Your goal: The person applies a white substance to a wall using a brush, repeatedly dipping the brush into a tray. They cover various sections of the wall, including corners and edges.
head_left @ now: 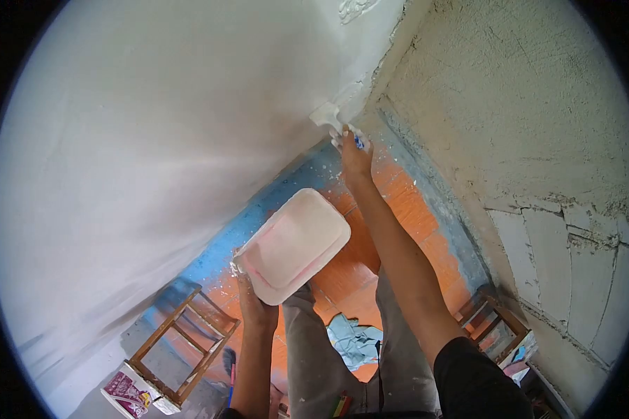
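Right hand [355, 155] gripped brush [326, 115] pressed against white wall [154, 140] near corner; left hand [253, 299] clasped paint tub [293, 246] from below, above orange floor [398, 202].

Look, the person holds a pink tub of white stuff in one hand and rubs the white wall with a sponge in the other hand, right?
Not quite. The right hand holds a small paint brush, not a sponge, with its bristles against the white wall near the corner. The rest is right: the left hand holds the pink tub with white stuff in it. The head view shows this.
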`<action>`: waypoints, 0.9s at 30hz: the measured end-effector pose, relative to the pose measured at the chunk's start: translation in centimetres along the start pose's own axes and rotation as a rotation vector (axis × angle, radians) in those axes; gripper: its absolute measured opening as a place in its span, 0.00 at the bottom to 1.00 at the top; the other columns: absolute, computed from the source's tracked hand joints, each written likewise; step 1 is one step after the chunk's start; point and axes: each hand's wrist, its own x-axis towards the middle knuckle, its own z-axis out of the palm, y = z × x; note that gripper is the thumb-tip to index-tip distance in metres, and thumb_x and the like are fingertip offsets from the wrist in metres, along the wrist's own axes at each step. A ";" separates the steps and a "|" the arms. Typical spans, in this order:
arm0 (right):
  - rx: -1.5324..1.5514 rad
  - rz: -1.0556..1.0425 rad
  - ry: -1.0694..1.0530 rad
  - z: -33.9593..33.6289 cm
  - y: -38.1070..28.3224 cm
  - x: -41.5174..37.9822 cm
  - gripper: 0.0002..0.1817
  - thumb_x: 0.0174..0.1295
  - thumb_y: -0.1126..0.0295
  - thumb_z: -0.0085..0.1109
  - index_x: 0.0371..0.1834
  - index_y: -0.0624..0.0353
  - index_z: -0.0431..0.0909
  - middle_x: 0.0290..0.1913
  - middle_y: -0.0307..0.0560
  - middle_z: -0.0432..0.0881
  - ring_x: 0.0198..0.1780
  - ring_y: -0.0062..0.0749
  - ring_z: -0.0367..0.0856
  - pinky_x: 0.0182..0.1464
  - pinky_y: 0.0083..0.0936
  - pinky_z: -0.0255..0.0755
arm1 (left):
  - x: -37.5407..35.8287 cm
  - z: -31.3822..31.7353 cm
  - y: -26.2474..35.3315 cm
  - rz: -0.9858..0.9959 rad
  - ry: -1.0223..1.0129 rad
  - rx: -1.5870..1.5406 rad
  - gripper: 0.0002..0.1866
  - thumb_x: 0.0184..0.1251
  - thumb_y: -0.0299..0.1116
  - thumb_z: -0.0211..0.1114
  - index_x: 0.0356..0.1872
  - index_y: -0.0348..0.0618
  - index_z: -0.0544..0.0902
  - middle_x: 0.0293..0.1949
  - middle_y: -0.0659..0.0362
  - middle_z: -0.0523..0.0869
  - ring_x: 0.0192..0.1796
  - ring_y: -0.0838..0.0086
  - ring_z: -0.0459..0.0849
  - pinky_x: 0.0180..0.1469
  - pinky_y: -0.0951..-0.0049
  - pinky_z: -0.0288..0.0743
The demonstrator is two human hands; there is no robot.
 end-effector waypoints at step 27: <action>-0.766 -0.623 -0.329 -12.3 -22.5 -18.4 0.03 0.59 0.81 0.59 0.36 0.67 0.78 0.27 0.39 0.79 0.28 0.14 0.73 0.29 0.17 0.68 | 0.1 14.7 -2.5 -0.132 -0.083 -0.175 0.28 0.80 0.49 0.44 0.73 0.44 0.58 0.69 0.55 0.67 0.72 0.66 0.66 0.72 0.64 0.60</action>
